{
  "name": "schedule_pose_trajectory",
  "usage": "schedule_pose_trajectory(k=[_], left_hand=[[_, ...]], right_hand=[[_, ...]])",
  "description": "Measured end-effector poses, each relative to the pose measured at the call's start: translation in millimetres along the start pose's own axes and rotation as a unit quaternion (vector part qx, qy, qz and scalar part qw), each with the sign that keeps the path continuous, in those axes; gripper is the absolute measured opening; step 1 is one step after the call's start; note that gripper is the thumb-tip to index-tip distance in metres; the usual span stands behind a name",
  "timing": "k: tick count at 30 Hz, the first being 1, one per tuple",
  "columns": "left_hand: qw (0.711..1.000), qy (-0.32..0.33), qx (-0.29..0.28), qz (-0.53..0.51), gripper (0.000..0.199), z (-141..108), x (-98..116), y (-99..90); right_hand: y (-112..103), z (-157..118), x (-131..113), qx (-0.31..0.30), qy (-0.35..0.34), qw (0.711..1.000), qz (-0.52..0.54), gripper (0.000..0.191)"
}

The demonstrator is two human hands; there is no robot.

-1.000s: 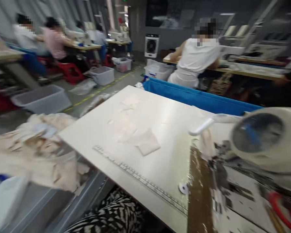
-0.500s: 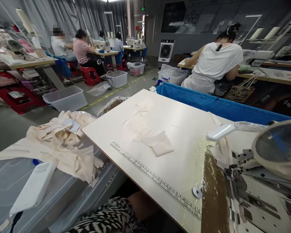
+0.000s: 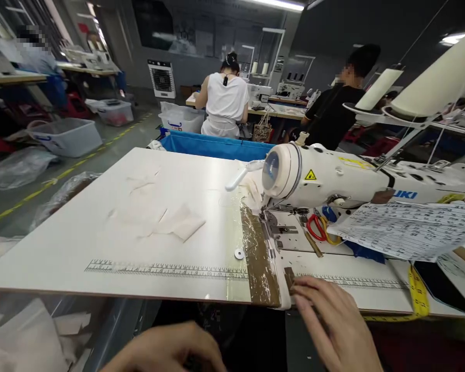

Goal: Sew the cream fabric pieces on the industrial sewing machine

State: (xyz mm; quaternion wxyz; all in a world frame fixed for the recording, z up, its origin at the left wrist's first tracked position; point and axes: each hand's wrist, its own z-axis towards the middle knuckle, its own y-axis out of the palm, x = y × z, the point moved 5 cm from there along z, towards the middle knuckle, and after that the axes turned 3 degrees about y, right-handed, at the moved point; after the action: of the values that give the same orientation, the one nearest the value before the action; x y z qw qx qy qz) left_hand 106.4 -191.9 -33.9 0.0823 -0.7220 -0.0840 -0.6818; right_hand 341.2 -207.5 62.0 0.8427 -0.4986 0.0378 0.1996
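My right hand (image 3: 335,320) reaches over the table's front edge, fingers stretched and slightly apart. Its fingertips are at a small brown tape patch (image 3: 289,279), and nothing shows in its grasp. Low in the view, my left hand (image 3: 174,346) hovers in front of the board with loosely bent fingers; their tips are cut off, and I see nothing held. Pale cream fabric pieces (image 3: 182,222) lie on the white tabletop (image 3: 209,281). The white sewing machine (image 3: 329,173) stands at right, with cream cloth (image 3: 252,186) beside its needle area. A metal bobbin (image 3: 239,253) rests near the brown tape strip (image 3: 258,258).
Scissors with red and yellow handles (image 3: 316,228), a written paper sheet (image 3: 406,227) and a yellow tape measure (image 3: 417,292) are at right. Thread cones (image 3: 380,89) stand above. A blue cloth bin (image 3: 217,145) borders the far edge. Cream fabric scraps (image 3: 27,336) fill the lower left. Co-workers sit or stand beyond.
The view has swung right, bringing the whole sewing machine and a standing person into sight. Both my hands now show; earlier only a patterned sleeve and forearm appeared below the board.
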Motion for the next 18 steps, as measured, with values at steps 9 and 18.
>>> schedule_pose_trajectory(k=[9,18], left_hand=[[0.906,0.004,0.410,0.110,0.036,0,34,-58.5],[0.899,-0.013,0.404,0.167,0.039,-2,37,-58.0]], right_hand=[[106,57,-7,-0.221,0.074,0.972,0.004,0.028],[77,46,27,-0.116,0.147,0.961,0.203,0.038]])
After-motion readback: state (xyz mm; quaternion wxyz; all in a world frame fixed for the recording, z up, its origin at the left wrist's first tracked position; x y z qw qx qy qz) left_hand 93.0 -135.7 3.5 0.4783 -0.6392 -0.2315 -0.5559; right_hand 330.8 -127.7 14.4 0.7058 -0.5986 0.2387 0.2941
